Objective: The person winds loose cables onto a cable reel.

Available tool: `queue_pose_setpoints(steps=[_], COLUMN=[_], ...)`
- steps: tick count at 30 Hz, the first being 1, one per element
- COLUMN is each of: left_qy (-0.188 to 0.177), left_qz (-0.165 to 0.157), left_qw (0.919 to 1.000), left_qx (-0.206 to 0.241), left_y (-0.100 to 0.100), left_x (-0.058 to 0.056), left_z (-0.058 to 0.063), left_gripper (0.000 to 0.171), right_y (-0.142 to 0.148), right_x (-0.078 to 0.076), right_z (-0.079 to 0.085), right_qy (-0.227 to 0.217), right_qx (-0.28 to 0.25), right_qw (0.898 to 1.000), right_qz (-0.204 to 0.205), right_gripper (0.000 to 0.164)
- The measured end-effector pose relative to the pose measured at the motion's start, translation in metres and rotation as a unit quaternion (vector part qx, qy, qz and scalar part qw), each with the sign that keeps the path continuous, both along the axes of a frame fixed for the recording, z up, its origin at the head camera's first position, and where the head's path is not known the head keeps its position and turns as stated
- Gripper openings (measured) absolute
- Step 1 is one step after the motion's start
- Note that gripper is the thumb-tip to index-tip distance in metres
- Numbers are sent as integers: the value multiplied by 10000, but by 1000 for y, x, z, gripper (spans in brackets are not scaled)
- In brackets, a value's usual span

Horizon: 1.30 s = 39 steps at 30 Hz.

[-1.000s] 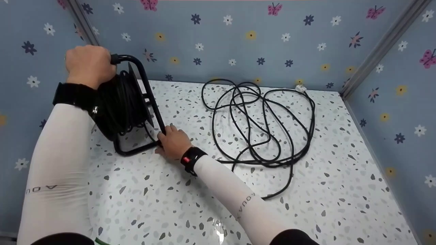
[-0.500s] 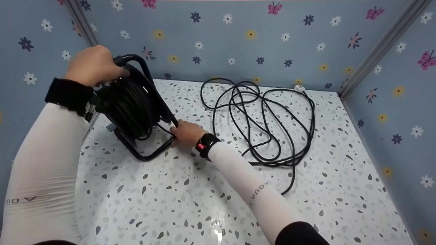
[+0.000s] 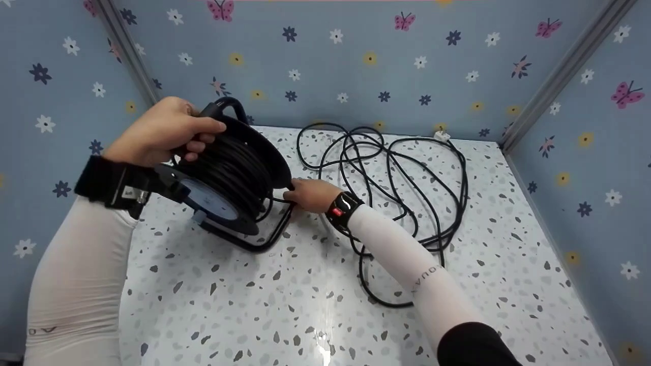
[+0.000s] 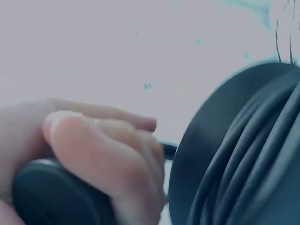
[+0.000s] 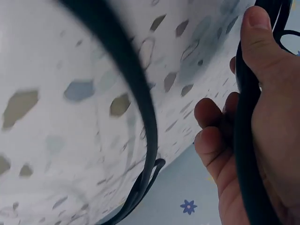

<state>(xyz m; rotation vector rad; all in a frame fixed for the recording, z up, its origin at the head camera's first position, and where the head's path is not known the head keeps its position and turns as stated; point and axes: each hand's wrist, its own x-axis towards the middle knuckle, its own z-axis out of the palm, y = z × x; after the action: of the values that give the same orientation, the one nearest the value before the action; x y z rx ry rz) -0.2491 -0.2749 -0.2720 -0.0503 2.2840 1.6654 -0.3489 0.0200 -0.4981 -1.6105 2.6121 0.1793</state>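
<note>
A black cable reel (image 3: 234, 173), wound with black cable, stands tilted on the speckled floor at left in the head view. Its grey-blue front disc (image 3: 211, 201) shows. My left hand (image 3: 173, 127) is at the top of the reel. In the left wrist view its fingers (image 4: 108, 154) curl round a dark rounded grip (image 4: 56, 197), close beside the reel's rim. My right hand (image 3: 315, 195) holds the reel at the lower corner of its tube frame (image 3: 262, 246). A black strand (image 5: 248, 150) runs along its palm in the right wrist view, with the fingers curled round it.
Loose loops of black cable (image 3: 460, 216) lie on the floor (image 3: 244, 305) to the right, partly under my right forearm. A white plug (image 3: 441, 136) lies at the back wall (image 3: 346, 71). Flowered panels also stand on the left and right (image 3: 595, 168).
The reel has moved right and towards me, turning so its front disc shows. Both hands have moved along with it, and the loose cable under my right arm has shifted slightly.
</note>
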Motion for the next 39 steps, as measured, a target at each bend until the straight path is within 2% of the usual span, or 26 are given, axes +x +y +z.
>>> queue_pose_setpoints(steps=[3,8,12,15,18,20,22,24,26,27,28,31,32,34,35,39], left_qy=[-90,-88,-120,-197,-193,-213,-220,-238,-256,-245,-236,-226,-216,-209,-215,-196], left_qz=[79,211,318,456,613,716,792,842,840,805,768,711,710,734,751,731], left_qw=[9963,9848,9681,9568,9505,9467,9441,9428,9425,9428,9429,9424,9420,9408,9400,9389], left_qx=[848,1723,2481,2866,3040,3133,3192,3217,3225,3226,3232,3260,3272,3304,3320,3359], left_y=[16,45,67,81,91,94,96,97,99,100,101,105,106,108,109,117], left_x=[4,5,6,7,5,3,0,-2,-3,-4,-4,-5,-5,-5,-5,-5], left_z=[-5,-9,-14,-17,-22,-25,-28,-29,-29,-29,-28,-27,-27,-27,-27,-29], left_gripper=[24,22,25,27,34,34,33,31,29,29,29,31,32,34,34,31], right_y=[14,30,35,38,39,39,39,40,42,45,50,58,60,63,61,65], right_x=[-5,-12,-13,-13,-14,-14,-13,-14,-17,-16,-24,-37,-37,-40,-33,-21], right_z=[4,9,11,12,10,6,3,-1,-8,-8,-19,-39,-40,-42,-32,-12], right_qy=[33,-33,-95,-120,-394,-731,-1149,-1441,-1536,-1438,-1368,-910,-884,-942,-935,-1244], right_qx=[-107,-241,-104,81,157,134,-16,-208,-399,-484,-657,-919,-962,-1015,-933,-814], right_qw=[9999,9997,9995,9976,9908,9828,9744,9698,9704,9735,9750,9819,9822,9814,9819,9767], right_qz=[-9,-96,-297,-684,-1285,-1691,-1931,-1956,-1820,-1712,-1622,-1384,-1350,-1332,-1359,-1547], right_gripper=[36,43,36,25,26,28,35,43,45,44,42,33,32,30,30,29])
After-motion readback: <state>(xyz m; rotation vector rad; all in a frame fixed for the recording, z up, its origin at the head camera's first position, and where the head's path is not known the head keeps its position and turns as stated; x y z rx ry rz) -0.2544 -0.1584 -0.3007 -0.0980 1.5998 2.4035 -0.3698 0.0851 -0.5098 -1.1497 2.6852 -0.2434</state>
